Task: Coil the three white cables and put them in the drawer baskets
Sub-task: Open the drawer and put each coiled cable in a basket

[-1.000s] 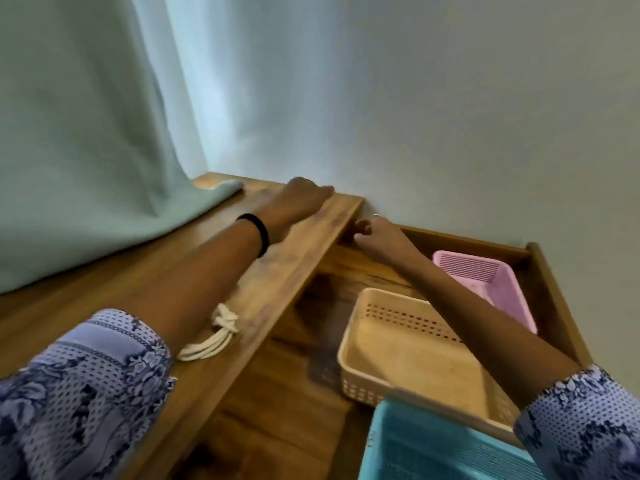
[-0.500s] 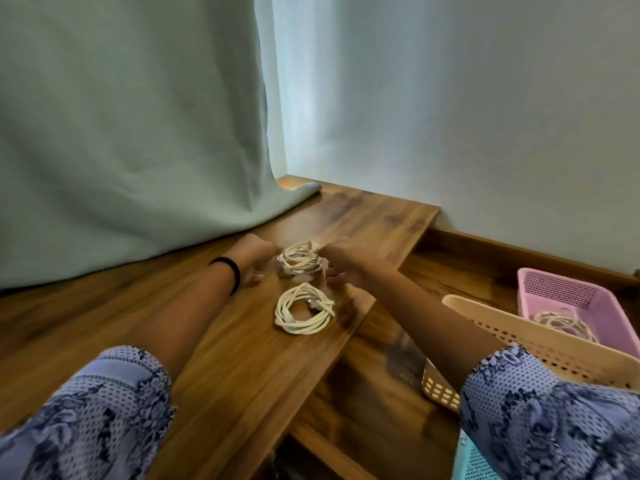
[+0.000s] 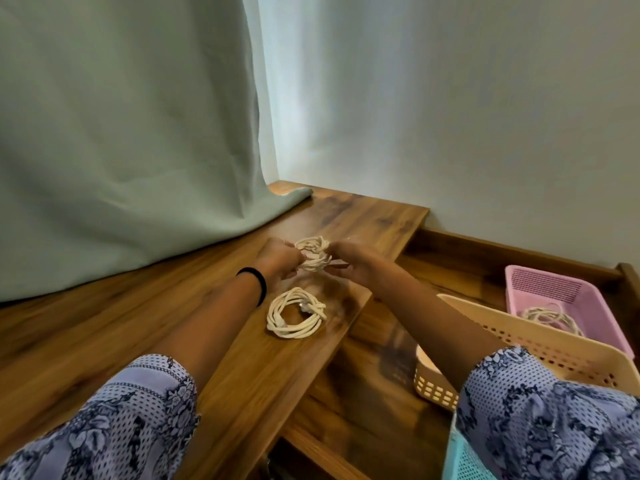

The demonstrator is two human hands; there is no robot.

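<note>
While both my hands are busy at about 12 o'clock on the wooden top [image 3: 131, 344], here's the count: three white cables total. One coil [image 3: 313, 253] is between my hands right now, my left hand [image 3: 277, 263] has its fingers curled round its left side and my right hand [image 3: 349, 263] is pinching the right side, so both are gripping it, held just over the wood. A second coil [image 3: 296, 313] lies flat on the top just toward me from that, near the edge at 6 o'clock of my hands, touching nothing else. The third cable [image 3: 550, 318] is already sitting loose in the pink basket [image 3: 543, 287], way off at 3 o'clock.

Baskets: three in the open drawer [image 3: 374, 403]. Pink at the back, a beige one [image 3: 568, 355] in front of it, and a blue one [image 3: 464, 462] just peeking in at the bottom corner, mostly hidden by my right sleeve.

Compared with half a second ago, not much has changed. Same coil in the same grip, the lying coil hasn't budged, the pink basket's cable is where it was. My hands look a touch closer together on the coil, that's about it.
</note>
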